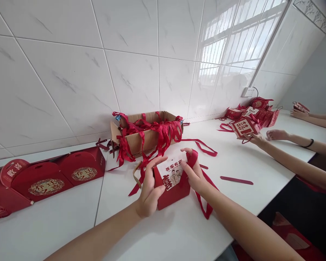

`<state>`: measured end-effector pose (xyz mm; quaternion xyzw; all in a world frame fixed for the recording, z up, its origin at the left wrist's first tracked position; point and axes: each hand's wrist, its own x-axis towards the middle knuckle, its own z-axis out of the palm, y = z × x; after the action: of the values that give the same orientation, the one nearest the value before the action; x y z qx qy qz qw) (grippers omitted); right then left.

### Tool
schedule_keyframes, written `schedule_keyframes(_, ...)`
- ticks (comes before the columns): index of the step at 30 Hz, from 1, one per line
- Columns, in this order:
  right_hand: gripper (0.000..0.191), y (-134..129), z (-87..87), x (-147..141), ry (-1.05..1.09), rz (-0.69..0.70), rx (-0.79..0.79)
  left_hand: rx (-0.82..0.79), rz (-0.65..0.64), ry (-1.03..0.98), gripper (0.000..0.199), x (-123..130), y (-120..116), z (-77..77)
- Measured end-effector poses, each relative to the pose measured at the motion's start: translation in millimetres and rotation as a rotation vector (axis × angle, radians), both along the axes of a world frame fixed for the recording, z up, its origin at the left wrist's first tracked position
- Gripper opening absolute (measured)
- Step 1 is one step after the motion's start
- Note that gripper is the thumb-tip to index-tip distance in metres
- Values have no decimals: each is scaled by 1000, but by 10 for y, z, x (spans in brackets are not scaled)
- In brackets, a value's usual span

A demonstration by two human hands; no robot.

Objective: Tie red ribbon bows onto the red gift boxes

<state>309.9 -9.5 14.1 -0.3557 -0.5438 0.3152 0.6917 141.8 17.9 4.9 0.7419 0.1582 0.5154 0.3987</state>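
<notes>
Between my two hands is a red box (174, 197) with a white card (171, 173) on its face, printed with red characters and two figures. My left hand (150, 188) grips the box's left side, thumb on the front and fingers along the edge. At the upper right, my right hand (192, 172) pinches the card and box edge, with a red ribbon (192, 158) looped by its fingers and hanging down to the table. Just behind stands a cardboard box (136, 142) with many red ribbons draped over its rim.
Red gift boxes (83, 169) line the left side by the tiled wall. Red strips (236, 180) lie on the white table (206, 232). At right, another person's hand (254, 139) holds a small box (243, 127) near piled red boxes (260, 113); farther hands (299, 114) hold another.
</notes>
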Motion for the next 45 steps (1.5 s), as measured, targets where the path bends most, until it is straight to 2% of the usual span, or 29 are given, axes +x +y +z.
schedule_keyframes(5, 30, -23, -37, 5, -193, 52, 73, -136, 140, -41, 40, 38, 13, 101)
schedule_keyframes(10, 26, 8, -37, 21, -220, -22, 137, -51, 215, -8, 36, 68, 28, 91)
schedule_keyframes(16, 27, 24, -30, 15, -285, -46, 206, -87, 160, -5, 30, 52, 18, 87)
schedule_keyframes(23, 27, 28, -48, 15, -288, -84, 244, -29, 128, -41, 55, 58, 39, 56)
schedule_keyframes(25, 30, 34, -47, 18, -301, -79, 272, -19, 141, -70, 52, 74, 53, 30)
schedule_keyframes(30, 30, 46, -46, 24, -327, -75, 327, 34, 227, -172, 23, 96, 69, -38)
schedule_keyframes(36, 22, 51, -51, 23, -339, -64, 329, -14, 215, -130, 31, 78, 64, -59)
schedule_keyframes(45, 24, 64, -54, 21, -300, 4, 350, 66, 223, -73, 34, 80, 46, -20)
